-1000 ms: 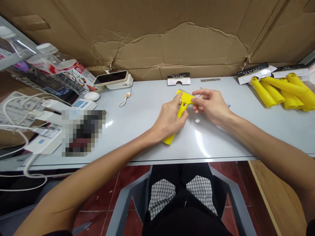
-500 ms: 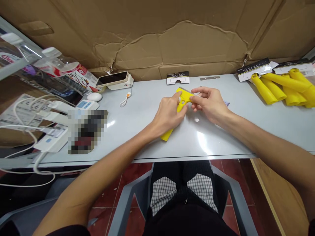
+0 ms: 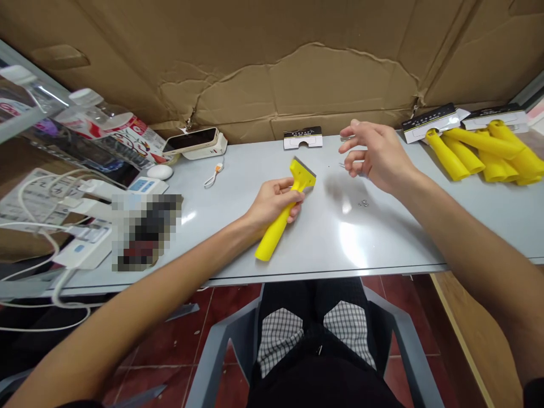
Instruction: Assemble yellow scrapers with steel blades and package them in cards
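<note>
Clamped in left grip [image 3: 277,201] over glossy, flat grey table [image 3: 229,215]: yellow plastic T-shaped scraper [image 3: 275,229]. Likely light, stiff, smooth; best taken by the handle, clear of the thin, dark metal edge [image 3: 306,167]. Cannot tell of anything in half-curled right grip [image 3: 380,153].

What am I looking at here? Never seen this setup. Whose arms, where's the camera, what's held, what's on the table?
No machine: these are a person's own bare hands. The camera is worn on the head, looking forward and down, so the arms come in from the bottom.

The left hand has its grip on a yellow scraper, head pointing away. The right hand is raised with fingers curled; something thin shows near them, but I can't tell whether it's held.

On the table: small metal pieces, a black-and-white card, yellow handles at right, and a phone and short white cable at left.
</note>
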`<state>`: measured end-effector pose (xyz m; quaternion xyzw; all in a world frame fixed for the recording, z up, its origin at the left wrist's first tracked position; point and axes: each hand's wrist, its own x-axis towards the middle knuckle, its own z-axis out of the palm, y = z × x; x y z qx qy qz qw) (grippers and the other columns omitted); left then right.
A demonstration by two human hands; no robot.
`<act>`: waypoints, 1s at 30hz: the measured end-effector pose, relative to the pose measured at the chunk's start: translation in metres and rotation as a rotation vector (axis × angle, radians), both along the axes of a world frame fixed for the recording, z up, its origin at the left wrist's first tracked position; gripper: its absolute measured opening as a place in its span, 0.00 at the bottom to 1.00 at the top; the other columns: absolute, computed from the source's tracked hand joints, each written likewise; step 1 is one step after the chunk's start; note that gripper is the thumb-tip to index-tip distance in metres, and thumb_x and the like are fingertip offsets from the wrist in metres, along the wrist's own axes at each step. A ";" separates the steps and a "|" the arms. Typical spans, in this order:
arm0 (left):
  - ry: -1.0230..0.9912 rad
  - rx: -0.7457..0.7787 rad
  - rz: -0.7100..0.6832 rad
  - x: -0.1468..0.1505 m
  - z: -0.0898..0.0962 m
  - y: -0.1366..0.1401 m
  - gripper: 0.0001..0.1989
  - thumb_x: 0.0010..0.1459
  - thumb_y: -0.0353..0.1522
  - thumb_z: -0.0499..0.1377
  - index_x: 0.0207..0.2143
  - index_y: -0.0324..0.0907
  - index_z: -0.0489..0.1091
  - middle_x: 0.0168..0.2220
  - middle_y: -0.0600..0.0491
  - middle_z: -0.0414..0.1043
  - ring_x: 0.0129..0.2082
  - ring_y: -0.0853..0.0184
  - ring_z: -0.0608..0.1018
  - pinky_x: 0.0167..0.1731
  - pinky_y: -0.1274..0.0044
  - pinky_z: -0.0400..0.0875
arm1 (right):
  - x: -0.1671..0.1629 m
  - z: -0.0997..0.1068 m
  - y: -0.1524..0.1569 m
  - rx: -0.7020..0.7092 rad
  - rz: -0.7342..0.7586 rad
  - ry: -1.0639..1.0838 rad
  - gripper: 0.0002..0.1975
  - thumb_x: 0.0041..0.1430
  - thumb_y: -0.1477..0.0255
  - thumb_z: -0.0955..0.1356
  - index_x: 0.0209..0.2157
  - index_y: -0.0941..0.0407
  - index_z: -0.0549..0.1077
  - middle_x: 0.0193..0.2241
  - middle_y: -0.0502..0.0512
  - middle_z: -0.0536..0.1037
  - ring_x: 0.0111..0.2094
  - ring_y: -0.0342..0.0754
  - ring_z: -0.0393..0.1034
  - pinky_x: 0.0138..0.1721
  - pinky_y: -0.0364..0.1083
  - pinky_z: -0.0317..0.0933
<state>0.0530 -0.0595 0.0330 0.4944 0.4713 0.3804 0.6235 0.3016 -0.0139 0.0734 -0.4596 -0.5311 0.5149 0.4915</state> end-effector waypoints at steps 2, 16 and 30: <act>-0.111 -0.054 -0.079 -0.007 -0.003 0.001 0.12 0.50 0.32 0.73 0.32 0.40 0.73 0.19 0.59 0.67 0.14 0.76 0.65 0.14 0.81 0.61 | 0.010 0.001 0.006 0.042 0.026 -0.063 0.22 0.63 0.48 0.80 0.40 0.51 0.77 0.37 0.56 0.81 0.27 0.46 0.72 0.22 0.46 0.65; -0.320 -0.181 -0.433 -0.028 -0.007 0.000 0.13 0.55 0.33 0.71 0.24 0.40 0.71 0.14 0.58 0.63 0.08 0.75 0.60 0.09 0.85 0.62 | 0.055 0.022 0.016 0.127 0.536 -1.319 0.07 0.58 0.67 0.78 0.39 0.46 0.91 0.38 0.52 0.89 0.39 0.57 0.82 0.40 0.53 0.71; -0.237 -0.168 -0.219 -0.018 -0.004 -0.014 0.08 0.52 0.28 0.69 0.26 0.40 0.71 0.16 0.57 0.65 0.10 0.74 0.62 0.09 0.84 0.62 | 0.045 0.011 0.004 0.060 0.591 -1.439 0.02 0.56 0.66 0.79 0.33 0.47 0.89 0.36 0.52 0.87 0.30 0.52 0.79 0.32 0.49 0.66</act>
